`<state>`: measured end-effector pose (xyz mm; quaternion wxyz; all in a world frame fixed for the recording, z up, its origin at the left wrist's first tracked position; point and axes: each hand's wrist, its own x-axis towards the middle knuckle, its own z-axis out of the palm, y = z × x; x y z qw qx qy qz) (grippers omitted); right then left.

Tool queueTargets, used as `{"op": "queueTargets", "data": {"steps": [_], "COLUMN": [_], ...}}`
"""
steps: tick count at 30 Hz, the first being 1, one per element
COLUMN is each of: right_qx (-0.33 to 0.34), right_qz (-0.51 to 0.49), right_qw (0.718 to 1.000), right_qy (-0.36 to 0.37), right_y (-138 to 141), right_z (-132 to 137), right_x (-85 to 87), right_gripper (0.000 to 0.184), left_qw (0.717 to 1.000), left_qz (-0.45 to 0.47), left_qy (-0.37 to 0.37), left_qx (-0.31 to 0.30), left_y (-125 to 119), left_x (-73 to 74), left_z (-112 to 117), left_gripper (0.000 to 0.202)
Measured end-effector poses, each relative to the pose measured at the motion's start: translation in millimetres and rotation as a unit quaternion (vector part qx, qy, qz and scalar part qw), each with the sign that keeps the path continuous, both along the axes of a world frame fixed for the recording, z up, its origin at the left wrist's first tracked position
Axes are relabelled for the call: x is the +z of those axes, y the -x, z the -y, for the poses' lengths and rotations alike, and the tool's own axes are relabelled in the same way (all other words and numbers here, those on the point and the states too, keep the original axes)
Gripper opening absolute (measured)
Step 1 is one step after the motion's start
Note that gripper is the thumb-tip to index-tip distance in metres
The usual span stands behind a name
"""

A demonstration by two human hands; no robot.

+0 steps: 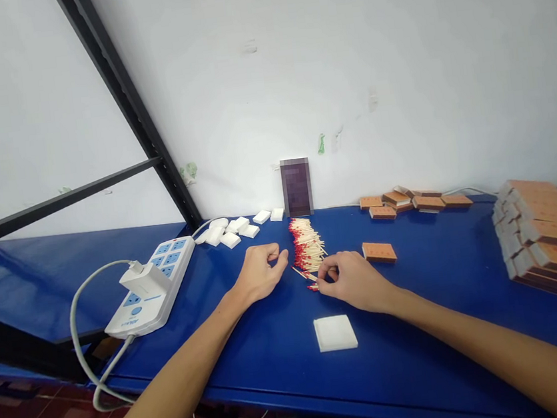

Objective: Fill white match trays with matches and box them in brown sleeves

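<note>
A long pile of red-headed wooden matches (307,244) runs from the back wall toward me. My right hand (352,282) is at the near end of the pile, thumb and fingers pinched on a few matches whose red heads stick out to the left. To the left of the pile, my left hand (262,274) rests with its fingers curled in and thumb bent over, and nothing shows in it. In front of the hands lies a white shallow tray (335,333). One orange matchbox sleeve or box (378,252) lies just beyond my right hand.
Several small white trays (231,240) lie at the back left, near a power strip (165,275) with a plug and cable. More orange matchboxes (429,202) are scattered at the back right. A large matchbox stack (553,238) stands far right. A dark pixelated rectangle (297,187) is by the wall.
</note>
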<state>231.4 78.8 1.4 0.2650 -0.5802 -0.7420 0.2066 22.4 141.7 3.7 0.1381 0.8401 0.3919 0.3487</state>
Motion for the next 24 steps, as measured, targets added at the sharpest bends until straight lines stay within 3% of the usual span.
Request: {"op": "queueTargets", "data": {"steps": [11,18,24], "right_qx": [0.07,0.094,0.066], "right_qz": [-0.048,-0.054,-0.082], "right_qw": [0.996,0.994,0.994], "right_qy": [0.004,0.005,0.002], "right_y": [-17.1,-10.0,-9.5], "right_z": [3.4,-0.5,-4.1], "right_x": [18.4,2.7,-1.8], "right_gripper": [0.015,0.014,0.016], "left_qw": [0.999,0.998,0.998], "left_qz": [-0.015,-0.005,-0.012], "left_qy": [0.021,0.026,0.024], "left_qx": [-0.025,-0.049,-0.06], "left_y": [0.8,3.4,4.2], "left_x": [-9.1,-11.3,-11.2], "left_z": [1.5,0.5,0.7], "left_gripper": [0.039,0.041,0.041]}}
